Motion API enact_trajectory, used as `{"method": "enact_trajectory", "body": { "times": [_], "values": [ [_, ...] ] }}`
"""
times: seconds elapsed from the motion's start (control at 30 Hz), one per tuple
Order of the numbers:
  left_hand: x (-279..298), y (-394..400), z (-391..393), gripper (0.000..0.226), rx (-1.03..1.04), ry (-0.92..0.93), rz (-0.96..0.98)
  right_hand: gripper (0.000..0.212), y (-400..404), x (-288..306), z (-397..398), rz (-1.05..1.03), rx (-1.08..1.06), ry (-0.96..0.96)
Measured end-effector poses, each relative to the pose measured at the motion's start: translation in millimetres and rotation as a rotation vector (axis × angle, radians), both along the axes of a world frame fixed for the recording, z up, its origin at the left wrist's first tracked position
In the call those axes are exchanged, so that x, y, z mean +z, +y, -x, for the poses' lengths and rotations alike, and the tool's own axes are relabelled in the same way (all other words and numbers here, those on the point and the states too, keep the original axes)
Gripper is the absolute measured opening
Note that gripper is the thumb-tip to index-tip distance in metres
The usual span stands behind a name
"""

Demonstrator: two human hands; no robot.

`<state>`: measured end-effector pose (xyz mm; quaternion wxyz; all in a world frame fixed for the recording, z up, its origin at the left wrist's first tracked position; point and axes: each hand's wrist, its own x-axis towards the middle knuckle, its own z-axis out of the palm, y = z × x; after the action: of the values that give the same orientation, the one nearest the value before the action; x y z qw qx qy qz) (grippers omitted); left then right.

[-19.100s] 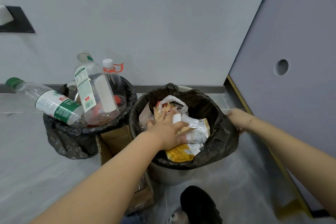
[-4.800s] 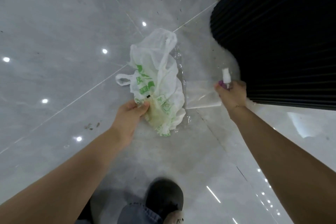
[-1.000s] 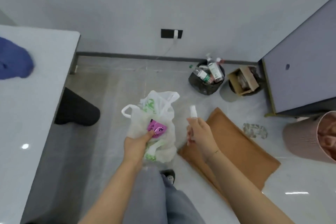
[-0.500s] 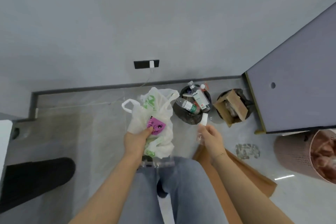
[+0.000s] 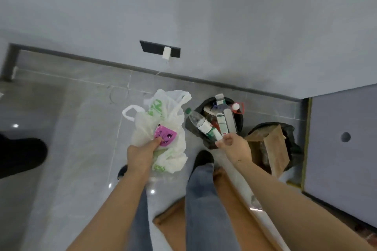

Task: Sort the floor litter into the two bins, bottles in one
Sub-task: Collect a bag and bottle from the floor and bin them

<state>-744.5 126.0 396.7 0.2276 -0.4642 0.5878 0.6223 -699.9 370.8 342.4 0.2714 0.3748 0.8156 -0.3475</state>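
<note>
Now, left hand (image 5: 142,154) grips a white plastic bag (image 5: 161,128) w/ a pink wrapper (image 5: 164,137) pinned under the thumb. Right hand (image 5: 236,145) pinches a small white bottle (image 5: 216,135), held by the near rim of the bottle bin (image 5: 212,142). Second bin (image 5: 293,146), w/ cardboard (image 5: 275,149) in it, sits at its 3 o'clock.

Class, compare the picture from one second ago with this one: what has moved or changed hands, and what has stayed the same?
The person has walked up to the bottle bin, and the right hand now holds the small spray bottle at its rim. Unchanged: the left hand grips the white plastic bag and pink wrapper.
</note>
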Motion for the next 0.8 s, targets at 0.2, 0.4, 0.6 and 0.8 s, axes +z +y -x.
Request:
{"method": "enact_trajectory", "body": {
  "times": [0.2,0.4,0.6,0.8],
  "values": [
    [-102,46,0,0.034,0.134,-0.101,0.030,0.027,52,-131,53,-0.174,0.638,-0.049],
    [-165,49,6,0.031,0.132,-0.108,0.089,0.040,57,-225,81,-0.339,0.874,-0.036],
    [-177,49,13,0.037,0.090,-0.104,0.120,0.022,55,-231,66,-0.300,0.813,0.078],
    [-155,66,15,0.038,-0.068,-0.082,0.062,0.015,57,-170,14,0.092,0.190,0.144]
  ]
}}
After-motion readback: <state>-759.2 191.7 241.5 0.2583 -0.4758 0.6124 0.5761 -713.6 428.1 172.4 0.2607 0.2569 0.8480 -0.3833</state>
